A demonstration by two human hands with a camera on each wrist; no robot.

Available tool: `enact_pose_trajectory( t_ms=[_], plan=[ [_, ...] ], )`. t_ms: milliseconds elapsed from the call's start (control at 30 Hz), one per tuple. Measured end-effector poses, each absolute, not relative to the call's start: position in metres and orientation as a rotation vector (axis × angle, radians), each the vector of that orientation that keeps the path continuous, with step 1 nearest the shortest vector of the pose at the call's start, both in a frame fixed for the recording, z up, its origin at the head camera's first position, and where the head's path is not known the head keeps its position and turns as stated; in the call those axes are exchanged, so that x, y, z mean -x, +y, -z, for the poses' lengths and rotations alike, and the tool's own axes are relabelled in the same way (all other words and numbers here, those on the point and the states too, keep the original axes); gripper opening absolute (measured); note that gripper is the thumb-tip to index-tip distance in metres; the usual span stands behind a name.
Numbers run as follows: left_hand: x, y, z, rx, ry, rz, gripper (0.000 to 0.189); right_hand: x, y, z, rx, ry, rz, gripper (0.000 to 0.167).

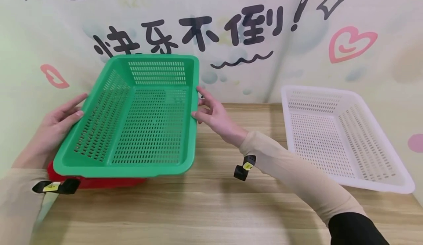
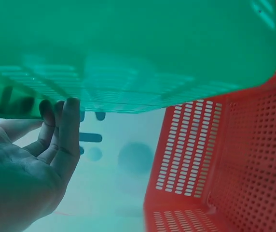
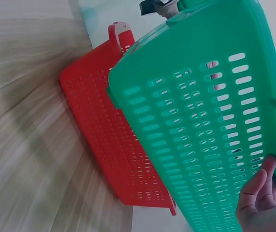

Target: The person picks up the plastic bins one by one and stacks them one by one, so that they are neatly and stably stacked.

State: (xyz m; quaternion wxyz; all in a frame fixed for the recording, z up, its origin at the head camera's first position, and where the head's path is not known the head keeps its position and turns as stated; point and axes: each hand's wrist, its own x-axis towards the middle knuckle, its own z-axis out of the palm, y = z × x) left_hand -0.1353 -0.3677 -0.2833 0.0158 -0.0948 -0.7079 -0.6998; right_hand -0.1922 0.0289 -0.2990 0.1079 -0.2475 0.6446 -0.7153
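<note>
Nearest us lies the bench (image 1: 198,215), a red basket (image 1: 109,182) on it toward eight o'clock. Over that, at nine, we see the green basket (image 1: 152,127) raised and tilted, the left hand (image 1: 49,131) grasping its nine-o'clock rim, the right hand (image 1: 219,118) its three-o'clock rim; we can't quite tell whether the baskets touch. A white basket (image 1: 330,142) sits at three, a lettered backdrop (image 1: 304,54) at twelve.

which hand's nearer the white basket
Right. The right hand holds the green basket by the edge facing the white basket; the left hand holds the green basket's opposite edge, farther away.
</note>
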Motion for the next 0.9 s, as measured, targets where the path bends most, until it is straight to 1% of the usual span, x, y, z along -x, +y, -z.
enact_pose_trajectory(
  t_ms=[400, 733, 900],
  plan=[
    [0.132, -0.402, 0.282, 0.212, -2.267, 2.081, 0.049, 0.191, 0.002, 0.297, 0.815, 1.853, 2.070, 0.077],
    [0.121, -0.428, 0.276, 0.066, -2.219, 2.080, 0.043, 0.183, -0.026, 0.294, 0.854, 1.848, 2.008, 0.078],
    [0.118, -0.441, 0.275, 0.122, -2.214, 1.979, 0.039, 0.183, -0.038, 0.295, 0.873, 1.856, 1.973, 0.078]
  ],
)
